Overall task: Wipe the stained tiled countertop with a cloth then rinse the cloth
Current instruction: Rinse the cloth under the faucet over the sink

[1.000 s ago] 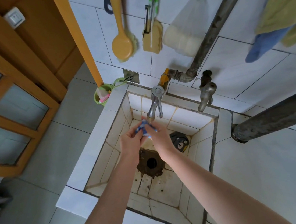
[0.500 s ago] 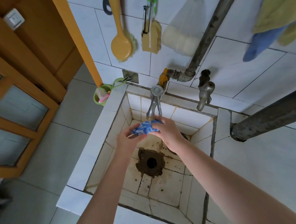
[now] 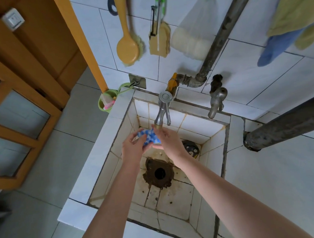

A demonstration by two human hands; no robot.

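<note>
Hands clamped on blue checked cloth (image 3: 148,137), left hand (image 3: 134,148), right hand (image 3: 169,140), under tap (image 3: 162,110), no legible text.

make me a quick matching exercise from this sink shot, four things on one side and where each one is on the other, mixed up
Things:
1. cloth
2. scrub brush
3. green cup
4. drain hole

Places:
A. sink floor
B. hanging on the wall tiles
C. held in both hands under the tap
D. hooked on the wall beside the sink's far left corner

Pairs: 1-C, 2-B, 3-D, 4-A
</note>
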